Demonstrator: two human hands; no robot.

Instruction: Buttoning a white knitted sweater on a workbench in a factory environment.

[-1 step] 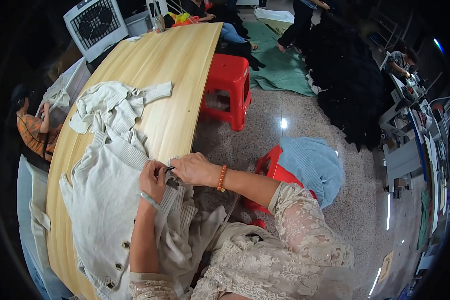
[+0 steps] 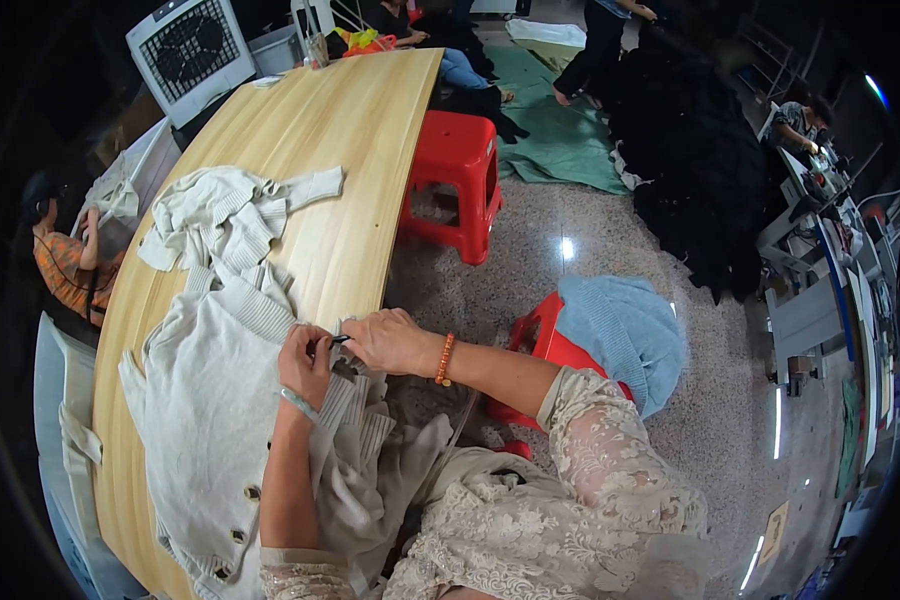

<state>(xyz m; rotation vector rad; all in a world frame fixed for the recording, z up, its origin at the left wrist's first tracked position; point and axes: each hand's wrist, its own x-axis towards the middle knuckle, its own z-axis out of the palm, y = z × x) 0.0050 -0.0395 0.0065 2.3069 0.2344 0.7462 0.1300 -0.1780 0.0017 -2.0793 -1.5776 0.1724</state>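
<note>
A cream knitted cardigan [image 2: 210, 380] with dark buttons lies over the table's near end and hangs onto my lap. My left hand [image 2: 305, 362], with a pale bangle at the wrist, is closed in a pinch at the garment's edge. Close against it, my right hand [image 2: 390, 342], wearing an orange bead bracelet, is also closed. A small dark object [image 2: 340, 339] shows between the two hands; its kind is too small to make out. Both hands' fingertips are partly hidden. Farther up the table, another cream knitted piece [image 2: 215, 205] lies crumpled.
The wooden table [image 2: 360, 120] runs away ahead. A red stool [image 2: 457, 150] stands beside it; another red stool [image 2: 540, 335] carries a blue-grey knit [image 2: 620, 335]. A black heap [image 2: 690, 160] covers floor at right. Pale bins [image 2: 65, 400] line the left. Other people work around.
</note>
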